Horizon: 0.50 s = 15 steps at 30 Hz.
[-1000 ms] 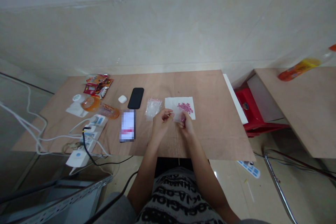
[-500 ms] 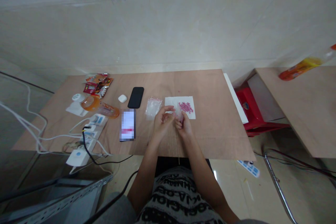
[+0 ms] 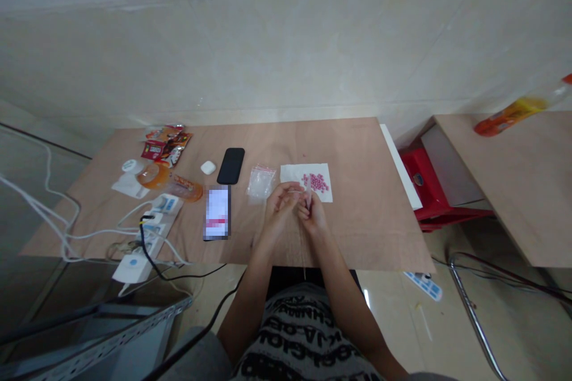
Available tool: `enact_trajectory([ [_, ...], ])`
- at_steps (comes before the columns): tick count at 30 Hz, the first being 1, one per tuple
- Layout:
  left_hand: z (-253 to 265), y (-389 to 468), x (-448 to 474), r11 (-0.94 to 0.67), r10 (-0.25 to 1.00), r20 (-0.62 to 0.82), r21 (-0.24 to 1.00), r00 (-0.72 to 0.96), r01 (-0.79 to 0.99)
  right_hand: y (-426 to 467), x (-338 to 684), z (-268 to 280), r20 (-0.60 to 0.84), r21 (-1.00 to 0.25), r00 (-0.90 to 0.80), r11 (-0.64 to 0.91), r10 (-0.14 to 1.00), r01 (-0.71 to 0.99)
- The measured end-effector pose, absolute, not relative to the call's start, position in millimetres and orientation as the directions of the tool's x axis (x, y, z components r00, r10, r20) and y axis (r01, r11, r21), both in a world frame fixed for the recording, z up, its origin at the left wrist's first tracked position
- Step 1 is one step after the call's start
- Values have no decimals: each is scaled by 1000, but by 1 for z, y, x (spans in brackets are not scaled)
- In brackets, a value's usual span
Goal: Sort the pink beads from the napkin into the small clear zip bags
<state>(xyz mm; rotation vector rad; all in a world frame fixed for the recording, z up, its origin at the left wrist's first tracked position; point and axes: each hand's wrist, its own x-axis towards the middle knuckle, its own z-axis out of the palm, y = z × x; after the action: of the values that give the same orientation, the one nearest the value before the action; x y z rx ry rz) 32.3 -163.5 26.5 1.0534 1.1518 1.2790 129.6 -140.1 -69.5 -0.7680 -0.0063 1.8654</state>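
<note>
Just past the near edge of the table (image 3: 375, 220), the right hand (image 3: 311, 211) has thumb and fingers clamped on a small bag (image 3: 308, 192), turned almost edge-on; the left hand (image 3: 281, 199) curls close beside it, fingertips near together, though whether they grip the bag too cannot be told. A loose pinch could let the thin plastic slip, and if it is unsealed, whatever it may hold might spill. Beyond, pink beads (image 3: 317, 183) lie loose on white paper (image 3: 291, 171), so a knuckle brushing the flat sheet could set them rolling onto the wood. Leftward, a pile of clear bags (image 3: 261, 183), a lit phone (image 3: 217, 212) and a black phone (image 3: 231, 165) narrow the room. The widest stretch of wood runs right to the side edge; another strip reaches back to the wall (image 3: 286, 59).
</note>
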Motion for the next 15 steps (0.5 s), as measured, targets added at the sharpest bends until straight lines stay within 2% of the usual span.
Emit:
enact_trajectory([
  [3, 26, -163, 30, 6, 997, -17, 989, -79, -146, -140, 130, -70, -499, -359, -213, -424, 840, -832],
  [7, 26, -163, 30, 17, 999, -13, 993, 31, -120, -140, 130, -70, -477, -379, -201, -406, 856, -832],
  [9, 26, -163, 30, 7, 1000, -7, 996, 3, -89, -141, 129, -71, -480, -377, -204, -410, 853, -830],
  [15, 27, -160, 27, 59, 995, -42, 981, -91, 185, -141, 127, -77, -559, -429, -90, -380, 824, -819],
])
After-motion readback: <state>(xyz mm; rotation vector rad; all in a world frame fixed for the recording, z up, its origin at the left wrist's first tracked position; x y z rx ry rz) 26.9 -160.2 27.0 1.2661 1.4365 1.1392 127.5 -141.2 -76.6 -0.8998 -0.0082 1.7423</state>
